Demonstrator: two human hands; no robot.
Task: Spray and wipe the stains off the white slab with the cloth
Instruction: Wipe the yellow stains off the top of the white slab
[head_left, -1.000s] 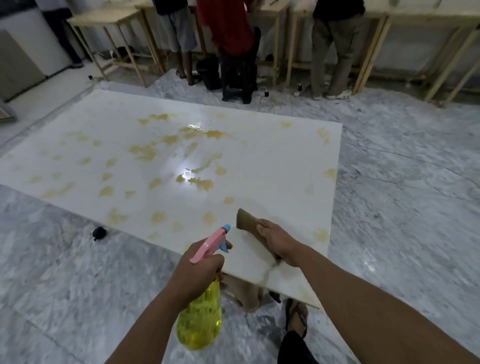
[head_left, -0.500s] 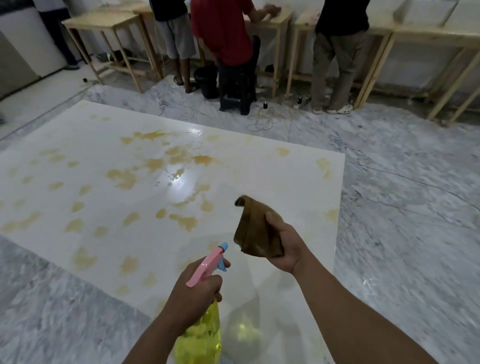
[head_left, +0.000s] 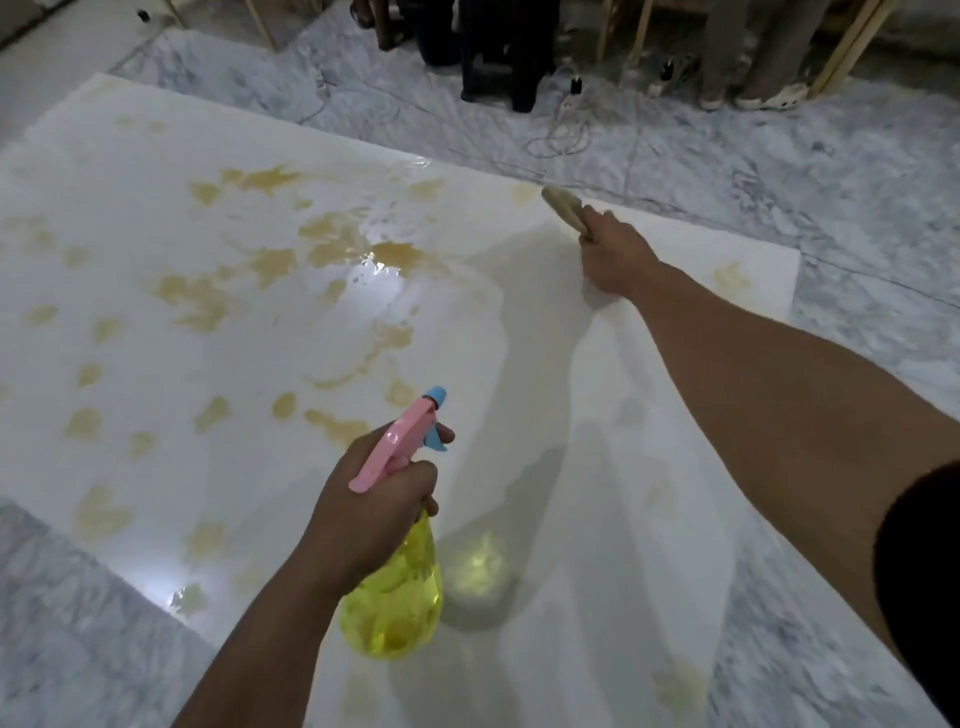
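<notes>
A yellow spray bottle (head_left: 392, 597) is gripped by the left hand (head_left: 371, 514) above the white slab (head_left: 597, 467) on the marble floor (head_left: 857, 171). Farther out, the cloth (head_left: 563, 208) is clutched in the right hand (head_left: 615, 254) near the far edge. Most yellow stains (head_left: 332, 239) are left unwiped.

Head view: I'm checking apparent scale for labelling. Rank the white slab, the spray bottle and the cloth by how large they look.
1. white slab, by far the largest.
2. spray bottle, though its nearness to the camera inflates it.
3. cloth, smallest; farther off and partly hidden in the right hand.
</notes>
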